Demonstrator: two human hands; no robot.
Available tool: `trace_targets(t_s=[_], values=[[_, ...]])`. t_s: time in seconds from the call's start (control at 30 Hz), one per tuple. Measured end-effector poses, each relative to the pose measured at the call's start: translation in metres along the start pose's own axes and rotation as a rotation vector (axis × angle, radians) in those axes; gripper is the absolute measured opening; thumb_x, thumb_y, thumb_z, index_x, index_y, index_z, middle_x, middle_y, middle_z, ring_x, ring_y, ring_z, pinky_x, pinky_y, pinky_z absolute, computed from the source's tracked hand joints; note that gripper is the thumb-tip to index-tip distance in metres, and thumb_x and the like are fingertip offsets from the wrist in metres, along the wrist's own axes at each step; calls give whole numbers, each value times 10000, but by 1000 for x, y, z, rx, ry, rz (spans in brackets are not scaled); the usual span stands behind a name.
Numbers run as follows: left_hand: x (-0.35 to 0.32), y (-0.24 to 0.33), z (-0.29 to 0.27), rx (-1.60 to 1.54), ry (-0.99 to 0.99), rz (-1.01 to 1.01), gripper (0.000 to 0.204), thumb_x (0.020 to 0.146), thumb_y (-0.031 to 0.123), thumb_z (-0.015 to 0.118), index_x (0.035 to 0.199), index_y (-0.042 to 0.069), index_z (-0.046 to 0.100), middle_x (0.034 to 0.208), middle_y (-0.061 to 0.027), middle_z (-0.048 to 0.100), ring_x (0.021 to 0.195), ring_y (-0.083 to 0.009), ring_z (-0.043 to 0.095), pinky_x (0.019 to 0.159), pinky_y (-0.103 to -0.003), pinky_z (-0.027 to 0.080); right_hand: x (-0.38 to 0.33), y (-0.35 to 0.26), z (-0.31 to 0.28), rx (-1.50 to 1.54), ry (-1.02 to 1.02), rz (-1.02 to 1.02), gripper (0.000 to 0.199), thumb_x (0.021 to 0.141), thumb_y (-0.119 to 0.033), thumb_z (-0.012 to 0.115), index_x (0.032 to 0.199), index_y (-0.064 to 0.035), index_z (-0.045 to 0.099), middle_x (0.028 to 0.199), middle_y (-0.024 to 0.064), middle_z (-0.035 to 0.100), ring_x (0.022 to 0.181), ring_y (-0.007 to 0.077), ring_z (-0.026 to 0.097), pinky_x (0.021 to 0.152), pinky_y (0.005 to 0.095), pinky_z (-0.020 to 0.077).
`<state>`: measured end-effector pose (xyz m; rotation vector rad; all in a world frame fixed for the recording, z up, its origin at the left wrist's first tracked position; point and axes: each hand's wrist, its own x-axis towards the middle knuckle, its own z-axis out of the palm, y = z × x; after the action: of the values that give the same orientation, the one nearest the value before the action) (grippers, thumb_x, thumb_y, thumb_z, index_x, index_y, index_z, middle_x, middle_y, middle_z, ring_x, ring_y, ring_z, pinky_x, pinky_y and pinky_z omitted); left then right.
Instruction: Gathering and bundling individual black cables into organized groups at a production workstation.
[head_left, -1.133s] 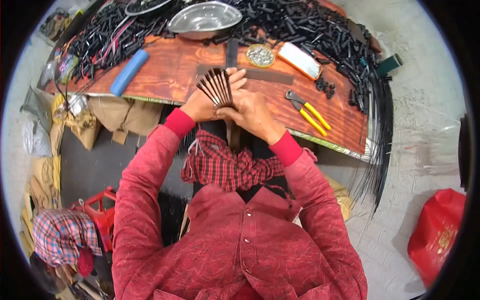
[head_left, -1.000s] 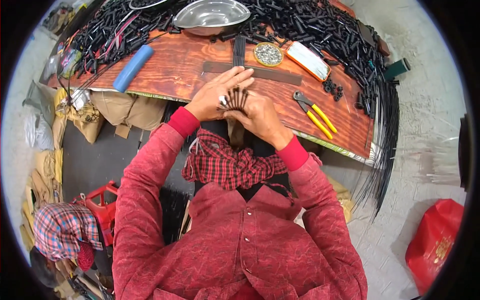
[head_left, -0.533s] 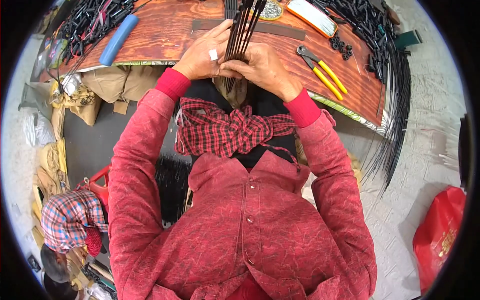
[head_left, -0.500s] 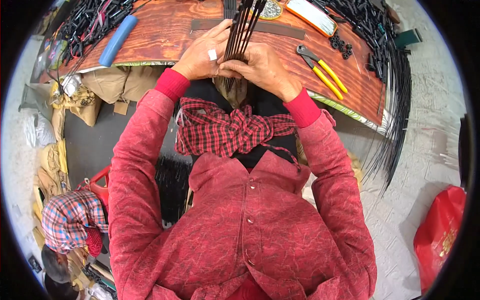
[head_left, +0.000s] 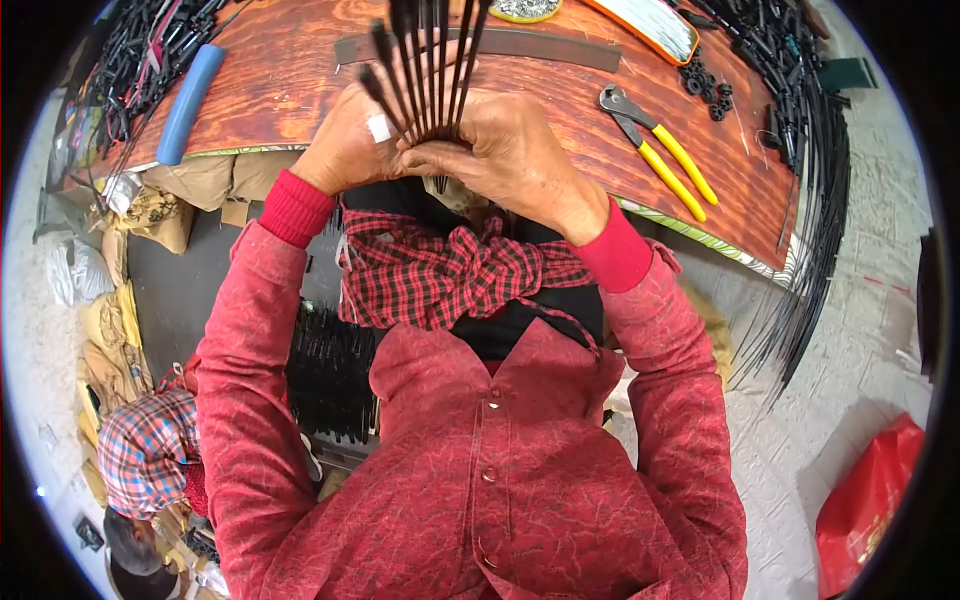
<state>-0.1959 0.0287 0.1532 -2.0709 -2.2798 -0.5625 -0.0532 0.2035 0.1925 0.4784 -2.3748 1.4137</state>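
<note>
Rods (head_left: 432,88) fanned in right hand (head_left: 520,152), left hand (head_left: 352,140) alongside, yellow-handled pliers (head_left: 673,170) nearby.

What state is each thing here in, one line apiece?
Black rods: fanned out
Right hand: closed on the rods' lower part
Left hand: beside and behind the rods, grip partly hidden
Yellow-handled pliers: lying on the table, handles spread
Blue cylinder: lying on its side
Checked cloth: bunched up
Brown strip: lying flat

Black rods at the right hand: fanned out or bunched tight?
Fanned out: above the right hand, the black rods spread apart with gaps between them, converging at its grip.
</note>
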Motion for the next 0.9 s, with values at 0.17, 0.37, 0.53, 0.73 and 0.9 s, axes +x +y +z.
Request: trace_targets(t_s=[0.17, 0.37, 0.53, 0.73, 0.9], values=[[1, 2, 0, -86, 56, -59, 838, 794, 559, 703, 1460, 84, 520, 1554, -123, 451, 1451, -395, 353, 1181, -499, 327, 2, 5, 1, 66, 6, 20, 176, 866, -125, 775, 1005, -22, 741, 910, 108, 748, 761, 218, 712, 688, 325, 552], [19, 23, -22, 25, 99, -18, 823, 790, 551, 711, 1457, 104, 529, 1563, -103, 442, 1450, -387, 366, 1135, -494, 377, 5, 9, 3, 105, 15, -9, 178, 867, -134, 772, 990, -12, 733, 901, 107, 750, 766, 207, 709, 693, 313, 548], [18, 20, -21, -67, 101, -2, 887, 775, 530, 758, 1489, 80, 485, 1597, -92, 400, 1480, -326, 331, 1226, -465, 252, 7, 8, 0, 82, -40, 48, 196, 855, -171, 782, 962, -16, 725, 894, 118, 740, 773, 245, 703, 689, 333, 540], [21, 18, -16, -102, 114, 7, 873, 732, 508, 800, 1455, 100, 530, 1584, -88, 415, 1475, -346, 329, 1219, -481, 268, 4, 13, 0, -34, 37, -66, 253, 823, -244, 804, 981, -61, 729, 886, 152, 706, 793, 353, 670, 684, 389, 530], [25, 22, -20, -78, 64, -28, 789, 775, 505, 771, 1417, 92, 571, 1546, -106, 456, 1469, -342, 324, 1218, -484, 257, 7, 20, 0, 11, 6, -68, 238, 834, -220, 790, 1001, -65, 721, 907, 153, 705, 807, 381, 659, 697, 412, 534]])
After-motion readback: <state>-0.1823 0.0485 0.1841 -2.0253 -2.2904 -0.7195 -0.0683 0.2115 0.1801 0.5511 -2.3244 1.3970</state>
